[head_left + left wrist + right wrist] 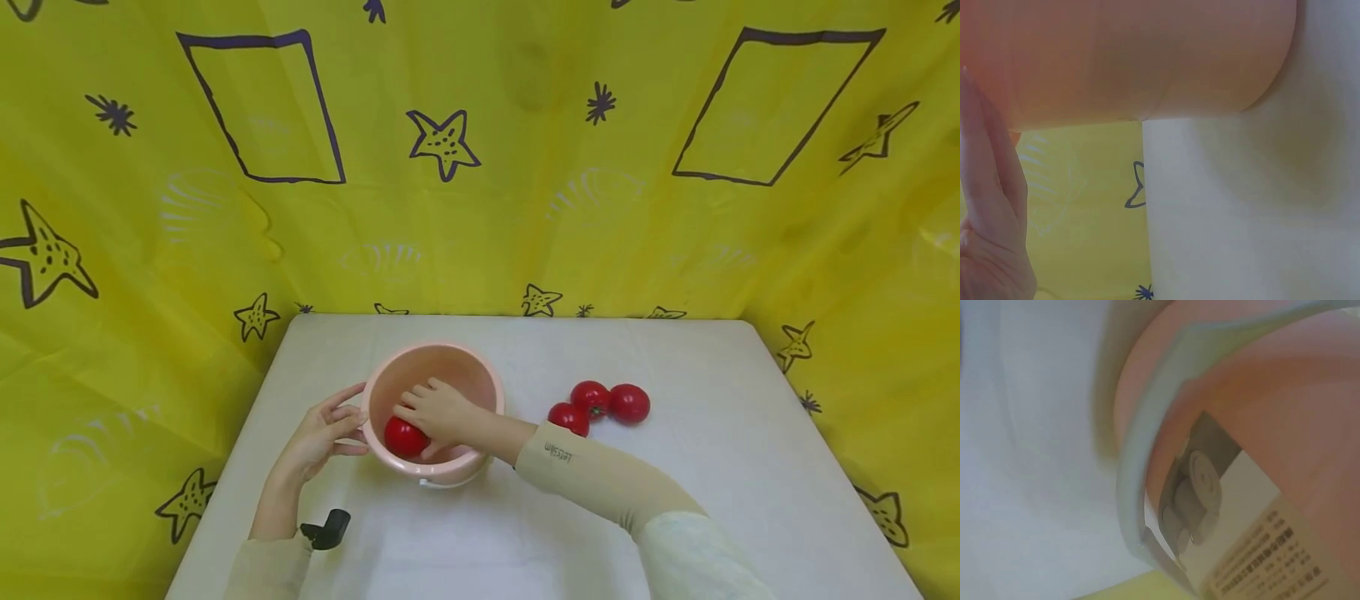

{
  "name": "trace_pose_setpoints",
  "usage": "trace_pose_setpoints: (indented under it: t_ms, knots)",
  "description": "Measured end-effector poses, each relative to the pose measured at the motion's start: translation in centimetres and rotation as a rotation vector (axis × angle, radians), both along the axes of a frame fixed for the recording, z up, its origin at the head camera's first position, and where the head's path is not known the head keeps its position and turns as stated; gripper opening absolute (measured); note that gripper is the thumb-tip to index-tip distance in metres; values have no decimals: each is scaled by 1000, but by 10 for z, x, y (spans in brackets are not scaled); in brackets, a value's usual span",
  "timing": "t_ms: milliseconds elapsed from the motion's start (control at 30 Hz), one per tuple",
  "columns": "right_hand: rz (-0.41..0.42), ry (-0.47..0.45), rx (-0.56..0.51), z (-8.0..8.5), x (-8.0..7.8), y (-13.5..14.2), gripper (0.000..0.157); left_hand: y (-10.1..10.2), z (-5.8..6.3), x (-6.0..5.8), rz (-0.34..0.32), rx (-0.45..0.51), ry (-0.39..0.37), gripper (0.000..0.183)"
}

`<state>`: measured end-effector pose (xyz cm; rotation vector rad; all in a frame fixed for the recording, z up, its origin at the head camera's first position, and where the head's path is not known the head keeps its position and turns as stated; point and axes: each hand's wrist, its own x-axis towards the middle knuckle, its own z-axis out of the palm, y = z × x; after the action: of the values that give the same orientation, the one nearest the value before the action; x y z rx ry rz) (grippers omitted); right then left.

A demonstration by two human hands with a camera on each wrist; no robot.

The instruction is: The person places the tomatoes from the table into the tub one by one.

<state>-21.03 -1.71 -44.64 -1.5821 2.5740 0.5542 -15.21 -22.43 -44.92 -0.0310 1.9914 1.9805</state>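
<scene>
A pink bucket [480, 375] stands upright on the white table. My right hand [442, 414] reaches down into it and grips a red tomato [403, 437], fingers over its top and thumb at its near side. On the bucket's left, my left hand [326, 429] touches the rim with its fingertips. Straight fingers [979, 144] lie along the pink wall in the left wrist view. The right wrist view holds the bucket's outer wall with its pale handle [1138, 469] and a printed label [1254, 537]; the right hand is out of sight there.
To the right of the bucket, red tomatoes [628, 404] lie in a cluster, one partly behind the right forearm. A black wrist mount [327, 530] sticks out by the left sleeve. Yellow patterned cloth [480, 233] hangs behind and beside the table [697, 375].
</scene>
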Motion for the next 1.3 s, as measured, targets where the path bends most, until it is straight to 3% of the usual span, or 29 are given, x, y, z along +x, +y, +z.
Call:
trace_pose_setpoints:
  t_ms: [267,567,867,1300]
  knots:
    - [-7,28,91,-5,0,-4,81,1,-2,-1,7,-1,1,60]
    - [19,132,217,-9,2,-7,81,0,1,1,-6,5,5,60]
    - [-1,114,264,-10,6,-6,80,1,3,1,-6,5,-6,60]
    - [-27,2,308,-5,10,-3,83,2,1,0,-8,3,1,59]
